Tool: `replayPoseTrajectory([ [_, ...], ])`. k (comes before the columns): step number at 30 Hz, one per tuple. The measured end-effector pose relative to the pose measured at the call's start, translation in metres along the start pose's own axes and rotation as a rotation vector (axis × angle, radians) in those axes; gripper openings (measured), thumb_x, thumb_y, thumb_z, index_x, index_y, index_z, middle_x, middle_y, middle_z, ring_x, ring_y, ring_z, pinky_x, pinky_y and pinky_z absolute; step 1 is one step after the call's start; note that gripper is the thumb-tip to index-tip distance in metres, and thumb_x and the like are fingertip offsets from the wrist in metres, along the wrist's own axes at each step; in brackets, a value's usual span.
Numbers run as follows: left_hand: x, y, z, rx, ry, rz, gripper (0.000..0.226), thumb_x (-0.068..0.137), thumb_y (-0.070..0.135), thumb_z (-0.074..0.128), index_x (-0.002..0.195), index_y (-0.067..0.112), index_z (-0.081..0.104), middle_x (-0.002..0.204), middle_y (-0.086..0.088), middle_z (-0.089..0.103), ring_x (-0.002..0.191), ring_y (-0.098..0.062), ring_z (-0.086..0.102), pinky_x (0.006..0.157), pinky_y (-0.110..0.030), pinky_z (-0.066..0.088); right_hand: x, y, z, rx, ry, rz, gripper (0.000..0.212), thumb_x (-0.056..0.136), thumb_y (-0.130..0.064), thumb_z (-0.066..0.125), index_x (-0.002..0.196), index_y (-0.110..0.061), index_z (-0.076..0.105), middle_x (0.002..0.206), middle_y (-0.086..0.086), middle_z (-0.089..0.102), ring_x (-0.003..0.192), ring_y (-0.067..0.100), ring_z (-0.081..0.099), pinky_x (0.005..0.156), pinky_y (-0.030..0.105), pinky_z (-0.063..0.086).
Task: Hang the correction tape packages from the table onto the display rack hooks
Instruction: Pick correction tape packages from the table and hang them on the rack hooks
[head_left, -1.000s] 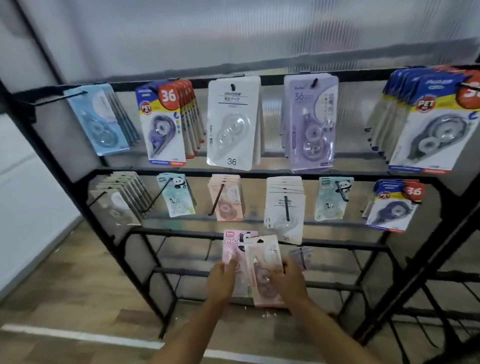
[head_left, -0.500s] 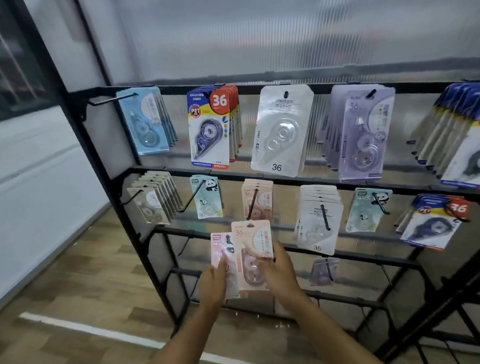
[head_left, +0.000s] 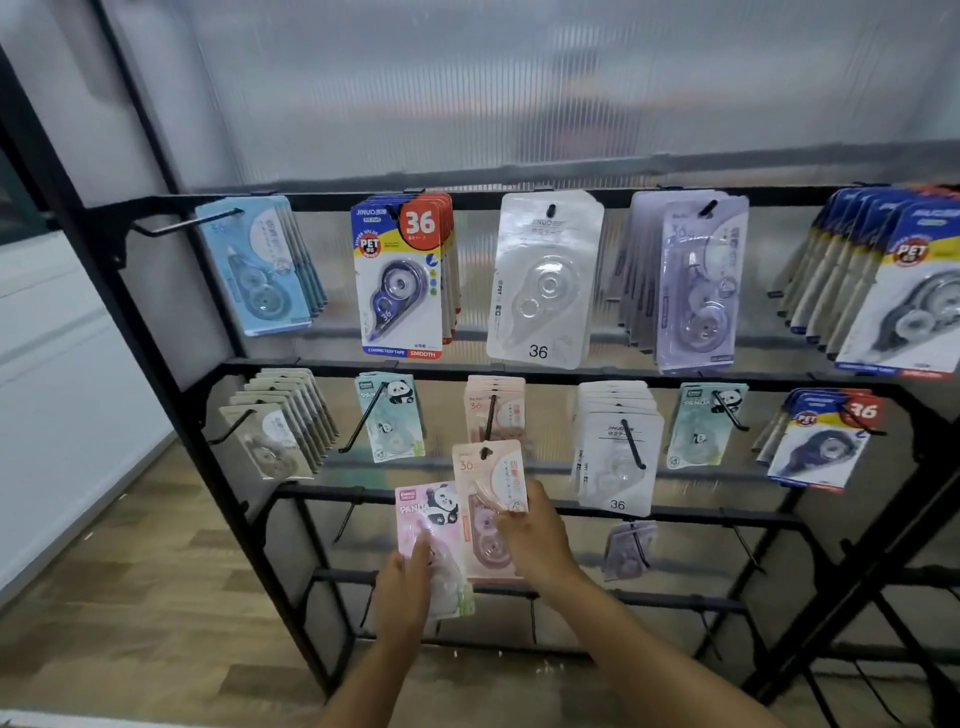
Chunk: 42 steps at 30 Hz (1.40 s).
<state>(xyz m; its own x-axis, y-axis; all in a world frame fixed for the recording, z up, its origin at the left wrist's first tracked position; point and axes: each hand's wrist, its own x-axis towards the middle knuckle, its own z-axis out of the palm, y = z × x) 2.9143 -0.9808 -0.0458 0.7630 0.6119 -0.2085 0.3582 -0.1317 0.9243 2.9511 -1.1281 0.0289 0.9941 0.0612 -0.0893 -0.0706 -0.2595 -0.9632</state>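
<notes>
My right hand grips a peach correction tape package marked 36, held upright in front of the black display rack. The package's hang hole sits at the tip of the middle-row hook, which carries matching peach packages. My left hand holds a pink panda package lower and to the left, with at least one more card behind it. The table is out of view.
The top row hangs light blue, blue-and-red, clear white, lilac and more blue packs at far right. The middle row carries grey, mint panda and white packs. Lower hooks are mostly bare; wood floor lies at left.
Both hands rose from the third rail toward the middle row. The peach package went up until its hole reached the peach hook's tip. The camera swung left and nearer.
</notes>
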Motion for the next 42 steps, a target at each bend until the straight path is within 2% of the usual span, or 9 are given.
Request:
replayPoseTrajectory([
  [6, 0.013, -0.003, -0.013, 0.088, -0.016, 0.024, 0.048, 0.095, 0.049, 0.049, 0.073, 0.008, 0.062, 0.082, -0.012, 0.062, 0.077, -0.026, 0.056, 0.07, -0.032, 0.038, 0.039, -0.019, 0.006, -0.209, -0.021, 0.107, 0.045, 0.101, -0.022, 0.038, 0.141, -0.013, 0.02, 0.129, 0.014, 0.053, 0.103, 0.028, 0.06, 0.07, 0.029, 0.054],
  [10, 0.021, -0.005, -0.021, 0.092, -0.047, 0.052, 0.045, 0.096, 0.046, 0.048, 0.076, 0.01, 0.066, 0.083, -0.013, 0.064, 0.085, -0.031, 0.061, 0.074, -0.034, 0.043, 0.062, -0.028, 0.01, -0.239, 0.07, 0.168, 0.041, 0.099, -0.03, 0.042, 0.135, -0.015, 0.028, 0.115, 0.012, 0.056, 0.075, 0.02, 0.058, 0.041, 0.016, 0.043],
  [13, 0.026, -0.006, -0.027, 0.097, -0.07, 0.057, 0.047, 0.095, 0.049, 0.047, 0.072, 0.013, 0.066, 0.081, -0.011, 0.066, 0.083, -0.03, 0.062, 0.073, -0.033, 0.043, 0.076, -0.027, 0.012, -0.244, 0.153, 0.171, 0.034, 0.099, -0.03, 0.041, 0.128, -0.012, 0.041, 0.124, 0.014, 0.045, 0.091, 0.021, 0.054, 0.068, 0.022, 0.046],
  [19, 0.038, -0.008, -0.03, 0.079, -0.133, 0.071, 0.043, 0.094, 0.049, 0.05, 0.066, 0.019, 0.062, 0.07, 0.005, 0.065, 0.073, -0.016, 0.062, 0.063, -0.029, 0.042, 0.059, 0.0, 0.032, -0.23, 0.29, 0.17, 0.042, 0.096, -0.028, 0.05, 0.126, -0.002, 0.036, 0.119, 0.019, 0.054, 0.1, 0.03, 0.057, 0.075, 0.036, 0.051],
  [26, 0.042, -0.017, -0.026, 0.077, -0.249, 0.12, 0.041, 0.096, 0.047, 0.047, 0.076, 0.016, 0.063, 0.071, 0.001, 0.067, 0.059, -0.005, 0.063, 0.047, -0.011, 0.039, 0.024, 0.046, 0.073, -0.213, 0.037, 0.257, 0.045, 0.096, -0.023, 0.051, 0.137, -0.012, 0.037, 0.117, 0.009, 0.057, 0.094, 0.016, 0.056, 0.076, 0.026, 0.045],
  [32, 0.039, -0.04, -0.024, 0.092, -0.289, 0.055, 0.036, 0.096, 0.042, 0.05, 0.075, 0.015, 0.06, 0.071, 0.0, 0.06, 0.065, -0.009, 0.055, 0.053, -0.02, 0.039, 0.01, 0.079, 0.089, -0.076, -0.013, 0.301, 0.035, 0.093, -0.022, 0.057, 0.126, -0.017, 0.049, 0.105, 0.003, 0.063, 0.09, 0.014, 0.06, 0.071, 0.026, 0.049],
  [35, 0.036, -0.064, -0.022, 0.105, -0.348, 0.019, 0.037, 0.097, 0.042, 0.05, 0.079, 0.012, 0.062, 0.073, -0.003, 0.063, 0.064, -0.01, 0.058, 0.052, -0.012, 0.045, 0.004, 0.096, 0.096, 0.052, -0.086, 0.342, 0.019, 0.092, -0.014, 0.058, 0.112, -0.016, 0.054, 0.112, 0.008, 0.064, 0.096, 0.021, 0.063, 0.078, 0.034, 0.055],
  [39, 0.034, -0.087, -0.015, 0.11, -0.478, -0.029, 0.045, 0.097, 0.043, 0.047, 0.09, 0.002, 0.064, 0.081, -0.013, 0.067, 0.068, -0.015, 0.064, 0.061, -0.025, 0.053, 0.002, 0.119, 0.098, 0.094, -0.048, 0.387, 0.007, 0.093, -0.013, 0.056, 0.087, -0.014, 0.058, 0.098, 0.015, 0.067, 0.087, 0.027, 0.065, 0.074, 0.037, 0.054],
  [42, 0.032, -0.094, -0.005, 0.111, -0.531, -0.022, 0.037, 0.097, 0.041, 0.049, 0.094, 0.007, 0.064, 0.084, -0.006, 0.068, 0.068, -0.009, 0.065, 0.056, -0.015, 0.049, 0.009, 0.136, 0.089, 0.094, -0.029, 0.453, 0.012, 0.095, -0.014, 0.051, 0.094, -0.007, 0.061, 0.101, 0.021, 0.065, 0.093, 0.035, 0.063, 0.087, 0.048, 0.052],
])
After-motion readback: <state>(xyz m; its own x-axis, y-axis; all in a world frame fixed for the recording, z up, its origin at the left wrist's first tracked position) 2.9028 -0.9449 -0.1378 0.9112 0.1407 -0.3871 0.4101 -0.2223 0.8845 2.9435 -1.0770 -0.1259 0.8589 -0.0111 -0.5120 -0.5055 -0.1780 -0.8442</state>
